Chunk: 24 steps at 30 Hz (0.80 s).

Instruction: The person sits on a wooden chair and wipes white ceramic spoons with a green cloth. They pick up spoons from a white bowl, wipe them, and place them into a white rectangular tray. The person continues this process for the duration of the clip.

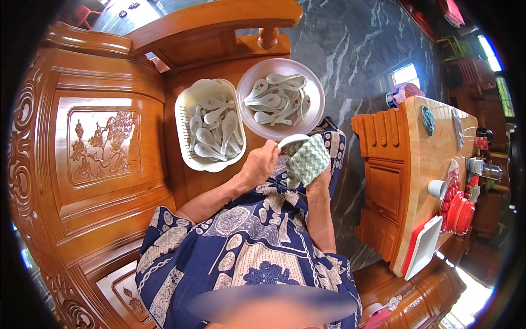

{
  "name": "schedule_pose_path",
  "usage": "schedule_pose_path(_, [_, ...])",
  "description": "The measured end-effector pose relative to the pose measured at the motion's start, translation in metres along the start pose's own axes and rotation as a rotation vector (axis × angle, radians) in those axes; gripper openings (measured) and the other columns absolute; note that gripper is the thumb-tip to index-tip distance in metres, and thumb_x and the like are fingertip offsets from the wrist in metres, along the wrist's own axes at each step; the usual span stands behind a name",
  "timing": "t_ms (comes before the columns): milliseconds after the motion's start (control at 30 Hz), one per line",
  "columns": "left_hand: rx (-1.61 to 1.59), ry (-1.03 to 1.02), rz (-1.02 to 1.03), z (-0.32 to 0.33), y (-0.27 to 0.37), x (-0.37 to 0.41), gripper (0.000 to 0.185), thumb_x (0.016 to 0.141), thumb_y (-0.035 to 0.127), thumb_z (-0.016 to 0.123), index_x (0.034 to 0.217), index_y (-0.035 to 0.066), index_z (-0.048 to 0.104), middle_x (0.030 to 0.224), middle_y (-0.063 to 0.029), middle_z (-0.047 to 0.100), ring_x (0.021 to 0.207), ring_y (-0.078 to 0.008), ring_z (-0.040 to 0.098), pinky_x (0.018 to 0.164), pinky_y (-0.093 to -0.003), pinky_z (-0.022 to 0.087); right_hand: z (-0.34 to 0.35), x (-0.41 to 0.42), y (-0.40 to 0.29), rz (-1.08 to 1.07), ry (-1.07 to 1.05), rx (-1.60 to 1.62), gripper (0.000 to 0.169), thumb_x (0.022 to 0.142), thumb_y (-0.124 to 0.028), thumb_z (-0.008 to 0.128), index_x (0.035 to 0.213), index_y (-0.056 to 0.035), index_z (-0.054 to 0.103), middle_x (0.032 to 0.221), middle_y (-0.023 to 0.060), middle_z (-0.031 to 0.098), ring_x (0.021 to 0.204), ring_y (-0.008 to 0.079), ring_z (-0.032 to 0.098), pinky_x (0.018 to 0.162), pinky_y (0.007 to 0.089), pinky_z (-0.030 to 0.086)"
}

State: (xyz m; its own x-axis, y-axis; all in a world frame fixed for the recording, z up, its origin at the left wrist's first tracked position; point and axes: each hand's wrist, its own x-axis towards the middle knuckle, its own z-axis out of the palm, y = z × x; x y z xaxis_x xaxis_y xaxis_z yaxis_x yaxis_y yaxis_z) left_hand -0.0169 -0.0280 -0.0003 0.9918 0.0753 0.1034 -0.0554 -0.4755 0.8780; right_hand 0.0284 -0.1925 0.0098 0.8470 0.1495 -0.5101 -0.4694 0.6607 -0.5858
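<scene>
My left hand (259, 163) pinches one end of a white ceramic spoon (292, 140) above my lap. The spoon's other end goes under a green-and-white zigzag-patterned cloth (310, 160), which my right hand (319, 181) holds around it. The cloth covers most of my right fingers. Just beyond my hands, a round pale basin (283, 132) holds several floral ceramic soup spoons (269, 100). To its left stands a cream plastic basket (181, 135) with perforated sides, holding several more such spoons (208, 137).
Basin and basket rest on a carved wooden bench (197, 181) with an armrest (222, 18) behind them. Rightward, across the dark marbled floor (349, 53), a stone-topped wooden table (427, 152) bears a white cup (437, 188), red dishes (460, 211) and a white tray (423, 249).
</scene>
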Motion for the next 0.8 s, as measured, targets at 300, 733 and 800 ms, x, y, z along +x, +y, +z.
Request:
schedule_pose_path(300, [-0.232, -0.006, -0.107, 0.015, 0.006, -0.002, 0.01, 0.092, 0.008, 0.043, 0.092, -0.001, 0.047, 0.065, -0.0196, 0.052, 0.055, -0.0331, 0.053, 0.053, -0.0382, 0.042, -0.018, 0.012, 0.054, 0.001, -0.121, -0.067, 0.031, 0.083, -0.007, 0.062, 0.112, -0.0001, 0.055, 0.096, 0.0031, 0.061, 0.078, 0.0116, 0.059, 0.068, 0.0244, 0.05])
schedule_pose_path(733, [-0.031, -0.191, -0.147, -0.002, 0.005, -0.007, 0.01, 0.087, 0.008, 0.047, 0.085, 0.0, 0.041, 0.062, -0.0244, 0.051, 0.06, -0.0438, 0.053, 0.053, -0.0477, 0.039, -0.015, 0.027, 0.032, -0.405, -0.133, -0.464, 0.024, 0.079, -0.001, 0.064, 0.103, 0.0027, 0.059, 0.084, 0.0035, 0.063, 0.068, 0.0097, 0.059, 0.058, 0.0222, 0.049])
schedule_pose_path(800, [-0.019, -0.207, -0.133, -0.004, -0.001, -0.01, 0.01, 0.086, 0.007, 0.047, 0.082, -0.001, 0.042, 0.063, -0.0248, 0.052, 0.06, -0.0435, 0.053, 0.054, -0.0477, 0.039, -0.022, 0.035, 0.021, -0.575, -0.209, -0.677, 0.023, 0.078, 0.0, 0.065, 0.1, 0.0034, 0.06, 0.084, 0.0036, 0.063, 0.066, 0.0102, 0.06, 0.054, 0.023, 0.049])
